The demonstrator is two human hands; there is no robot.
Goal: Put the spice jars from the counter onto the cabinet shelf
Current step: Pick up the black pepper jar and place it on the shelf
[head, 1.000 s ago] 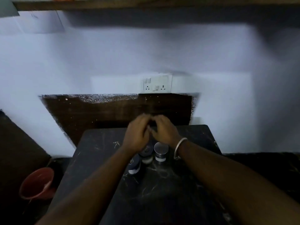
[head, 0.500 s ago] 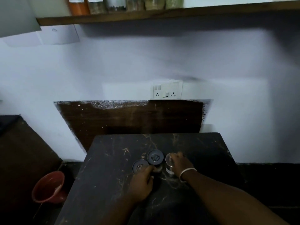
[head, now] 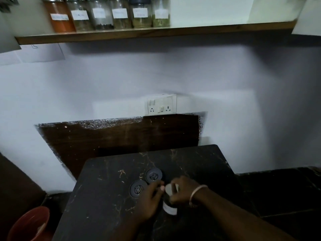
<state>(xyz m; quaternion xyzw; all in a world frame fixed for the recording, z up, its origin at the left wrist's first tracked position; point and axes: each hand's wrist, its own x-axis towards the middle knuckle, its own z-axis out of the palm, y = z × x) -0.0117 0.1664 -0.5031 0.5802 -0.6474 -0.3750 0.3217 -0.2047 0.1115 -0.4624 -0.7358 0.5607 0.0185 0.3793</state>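
Three spice jars stand close together on the dark marble counter (head: 107, 197). Two have dark round lids: one (head: 138, 188) at the left, one (head: 153, 176) behind it. The third jar (head: 169, 208) has a pale lid and a white label. My right hand (head: 182, 192) grips this jar around its lid. My left hand (head: 149, 200) holds the same jar from the left side, fingers curled against it. High above, the wooden cabinet shelf (head: 208, 29) carries a row of several labelled glass jars (head: 121, 14) on its left half.
A white socket plate (head: 161, 105) sits on the wall behind the counter. A red bucket (head: 27, 225) stands on the floor at the lower left. The shelf's right half is bare.
The view has tilted up, so the shelf jars show in full. Both hands have come back toward me and closed on the pale-lidded jar.
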